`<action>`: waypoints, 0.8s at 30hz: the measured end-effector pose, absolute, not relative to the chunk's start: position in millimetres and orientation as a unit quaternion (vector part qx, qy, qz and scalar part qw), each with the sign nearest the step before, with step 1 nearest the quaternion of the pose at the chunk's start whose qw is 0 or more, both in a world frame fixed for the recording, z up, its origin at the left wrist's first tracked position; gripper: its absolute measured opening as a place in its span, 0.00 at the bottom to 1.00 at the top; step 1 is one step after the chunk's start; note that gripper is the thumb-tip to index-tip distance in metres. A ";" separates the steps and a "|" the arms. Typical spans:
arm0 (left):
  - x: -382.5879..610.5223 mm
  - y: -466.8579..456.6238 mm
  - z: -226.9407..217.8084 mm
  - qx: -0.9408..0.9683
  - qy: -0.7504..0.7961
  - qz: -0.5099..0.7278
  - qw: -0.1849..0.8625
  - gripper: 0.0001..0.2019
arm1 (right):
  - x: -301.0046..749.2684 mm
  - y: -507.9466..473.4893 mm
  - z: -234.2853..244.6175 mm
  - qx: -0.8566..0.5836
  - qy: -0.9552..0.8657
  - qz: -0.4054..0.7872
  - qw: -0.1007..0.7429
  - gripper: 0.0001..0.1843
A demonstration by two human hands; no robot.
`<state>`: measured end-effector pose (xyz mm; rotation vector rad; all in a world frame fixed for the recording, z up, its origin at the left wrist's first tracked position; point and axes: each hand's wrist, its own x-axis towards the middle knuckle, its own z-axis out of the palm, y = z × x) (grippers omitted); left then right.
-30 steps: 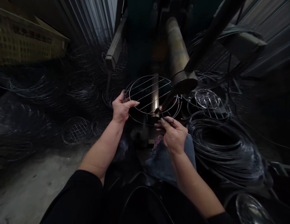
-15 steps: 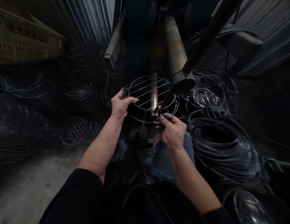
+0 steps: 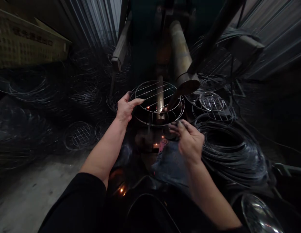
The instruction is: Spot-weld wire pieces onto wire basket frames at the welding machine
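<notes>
My left hand [image 3: 126, 106] grips the left side of a round wire rack [image 3: 154, 103], thumb laid over the rim. The rack has an upper ring with parallel bars and a larger ring below. It lies around a brass-coloured lower rod [image 3: 160, 100], and a slanted electrode tip meets its near edge. My right hand [image 3: 190, 139] is closed just off the rack's near right edge, thumb against curled fingers. Motion blurs the fingertips, and whatever they hold cannot be made out. Small orange sparks [image 3: 121, 190] glow below the rack.
A thick metal cylinder [image 3: 181, 51] with a dark slanted arm hangs over the rack's right side. Coiled wire [image 3: 232, 158] lies at the right, near more wire racks [image 3: 214, 103]. Wire rings pile up at the left below a yellow crate [image 3: 31, 42]. A shiny metal bowl [image 3: 260, 213] sits lower right.
My right hand has drawn back from the rack's near edge, down and to the right. Sparks have appeared beneath the rack. My left hand keeps its grip and has barely shifted.
</notes>
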<state>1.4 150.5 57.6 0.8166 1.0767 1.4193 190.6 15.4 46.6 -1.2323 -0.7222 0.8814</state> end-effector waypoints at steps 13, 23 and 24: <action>4.4 151.8 61.5 0.336 0.515 0.575 0.540 0.14 | 278.6 -101.8 -15.0 -0.723 -0.220 0.474 0.453 0.27; 3.1 143.8 64.4 0.321 0.529 0.585 0.523 0.15 | 289.8 -111.0 -13.2 -0.682 -0.215 0.502 0.488 0.27; 3.2 144.0 64.7 0.318 0.530 0.586 0.524 0.15 | 290.6 -111.8 -13.3 -0.685 -0.214 0.499 0.486 0.26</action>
